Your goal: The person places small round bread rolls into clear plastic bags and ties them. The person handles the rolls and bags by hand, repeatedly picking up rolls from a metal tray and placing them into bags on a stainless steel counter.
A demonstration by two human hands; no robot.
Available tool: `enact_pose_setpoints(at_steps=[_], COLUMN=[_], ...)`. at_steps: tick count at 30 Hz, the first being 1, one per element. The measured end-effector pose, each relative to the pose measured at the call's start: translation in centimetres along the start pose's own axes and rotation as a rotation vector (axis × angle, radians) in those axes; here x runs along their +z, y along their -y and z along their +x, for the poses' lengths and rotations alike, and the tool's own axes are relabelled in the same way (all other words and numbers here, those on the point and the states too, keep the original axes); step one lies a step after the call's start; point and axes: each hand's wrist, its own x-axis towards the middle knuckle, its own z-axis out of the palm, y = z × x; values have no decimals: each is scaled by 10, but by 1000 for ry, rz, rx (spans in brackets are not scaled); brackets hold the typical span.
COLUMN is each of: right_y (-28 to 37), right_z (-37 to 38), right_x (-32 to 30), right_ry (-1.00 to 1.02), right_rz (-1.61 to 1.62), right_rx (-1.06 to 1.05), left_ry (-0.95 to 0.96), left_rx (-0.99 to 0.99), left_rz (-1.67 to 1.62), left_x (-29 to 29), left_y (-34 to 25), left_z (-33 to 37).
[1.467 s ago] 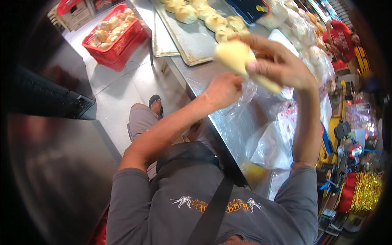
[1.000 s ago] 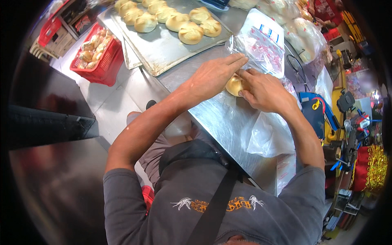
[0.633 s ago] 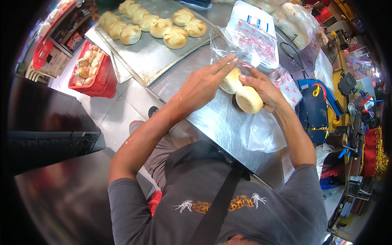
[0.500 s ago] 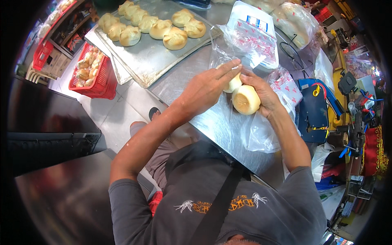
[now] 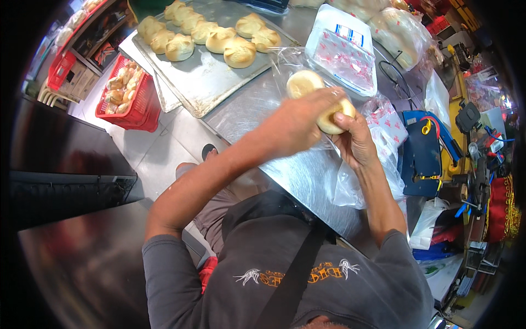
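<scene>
Both my hands meet over a pale round bread roll (image 5: pixel 330 122) above the steel table. My right hand (image 5: pixel 357 143) grips the roll from the right, its thumb pressed on the face. Curled over the top from the left, my left hand (image 5: pixel 293 123) is partly smeared by motion; its fingers close on the same roll and hide part of it. Just beyond, a second bread roll (image 5: pixel 303 83) lies on a clear plastic bag (image 5: pixel 282 61). Right behind my hands is a white pack of printed plastic bags (image 5: pixel 344 57).
A baking tray (image 5: pixel 203 90) with several golden rolls sits at the far left of the steel table (image 5: pixel 298 178). Crumpled clear bags (image 5: pixel 350 183) lie by my right wrist. A red basket (image 5: pixel 139 109) of bread stands on the floor. Blue-black equipment (image 5: pixel 421 148) is at the right.
The two rolls have come apart: one now lies farther off on the clear bag, the other is turned between my hands. My left hand has moved down and over the nearer roll.
</scene>
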Motion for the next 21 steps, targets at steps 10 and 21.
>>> enact_pose_setpoints(at_steps=[10, 21], right_y=[-17, 62], right_z=[-5, -25], right_x=[-21, -20], right_ry=[-32, -201], right_rz=[-561, -1155], right_rx=[-72, -54], left_ry=[156, -58], left_rx=[-61, 109], left_rz=[-23, 46], left_x=[-8, 33], left_y=[-22, 10], left_z=[16, 9])
